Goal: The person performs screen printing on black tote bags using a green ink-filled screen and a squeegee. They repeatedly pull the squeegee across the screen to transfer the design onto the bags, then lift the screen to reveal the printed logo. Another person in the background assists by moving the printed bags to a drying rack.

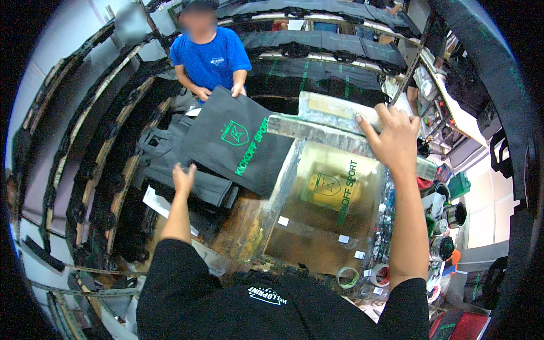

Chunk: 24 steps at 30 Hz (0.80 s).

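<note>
A dark grey fabric bag (218, 144) with a green shield print and green lettering is stretched out left of the printing screen. My left hand (183, 180), slightly blurred, pinches its near left edge. A co-worker in a blue shirt (212, 54) grips the bag's far edge with both hands. Over at the right, my right hand (392, 136) is closed around a long, pale, stained squeegee (334, 109) at the far side of the screen frame (283, 170). The screen's yellowish mesh (362, 164) shows the same shield and lettering. Beneath the bag lies a pile of dark bags (207, 190).
Racks (79, 170) draped with dark fabric curve round the left and back. Two tape rolls (347, 277) lie by the screen's near right corner. Open paint cans (453, 215) crowd the right side. Brown wooden tabletop (241, 218) shows between pile and screen.
</note>
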{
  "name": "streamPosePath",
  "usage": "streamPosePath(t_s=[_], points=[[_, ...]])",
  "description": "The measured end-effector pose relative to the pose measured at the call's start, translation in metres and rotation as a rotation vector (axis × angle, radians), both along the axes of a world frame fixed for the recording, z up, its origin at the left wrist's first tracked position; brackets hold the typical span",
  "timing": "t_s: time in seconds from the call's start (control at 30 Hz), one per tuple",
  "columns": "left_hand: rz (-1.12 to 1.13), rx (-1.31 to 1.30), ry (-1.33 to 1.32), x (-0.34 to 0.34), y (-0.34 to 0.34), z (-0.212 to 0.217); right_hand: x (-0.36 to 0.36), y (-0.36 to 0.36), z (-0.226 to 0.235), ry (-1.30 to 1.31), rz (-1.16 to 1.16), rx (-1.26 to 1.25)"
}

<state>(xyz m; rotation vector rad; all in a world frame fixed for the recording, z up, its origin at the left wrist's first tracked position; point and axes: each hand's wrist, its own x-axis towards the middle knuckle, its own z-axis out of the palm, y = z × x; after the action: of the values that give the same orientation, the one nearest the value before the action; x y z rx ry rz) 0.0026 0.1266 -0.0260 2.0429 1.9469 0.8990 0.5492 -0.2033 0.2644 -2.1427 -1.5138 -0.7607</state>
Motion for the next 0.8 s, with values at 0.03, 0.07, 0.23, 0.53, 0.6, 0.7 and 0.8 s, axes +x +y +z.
streamPosePath(t_s=[0.03, 0.07, 0.23, 0.53, 0.6, 0.7, 0.8], points=[[-0.110, 0.090, 0.220, -0.022, -0.030, -0.006, -0.005, 0.003, -0.002, 0.001, 0.031, 0.018], [-0.307, -0.134, 0.215, 0.002, -0.060, 0.008, -0.002, -0.001, -0.005, -0.034, 0.006, 0.016], [-0.384, -0.210, 0.566, -0.014, -0.122, 0.029, -0.009, 0.003, -0.006, -0.004, 0.055, 0.056], [-0.364, -0.217, 0.601, -0.016, -0.109, 0.013, -0.017, -0.005, -0.005, -0.003, 0.048, 0.057], [-0.350, -0.230, 0.607, -0.015, -0.106, 0.009, -0.018, -0.008, -0.008, -0.003, 0.053, 0.066], [-0.336, -0.233, 0.627, -0.015, -0.098, 0.002, -0.021, -0.012, -0.011, 0.008, 0.049, 0.058], [-0.297, -0.276, 0.657, -0.014, -0.091, 0.000, -0.022, -0.014, -0.017, 0.015, 0.070, 0.094]])
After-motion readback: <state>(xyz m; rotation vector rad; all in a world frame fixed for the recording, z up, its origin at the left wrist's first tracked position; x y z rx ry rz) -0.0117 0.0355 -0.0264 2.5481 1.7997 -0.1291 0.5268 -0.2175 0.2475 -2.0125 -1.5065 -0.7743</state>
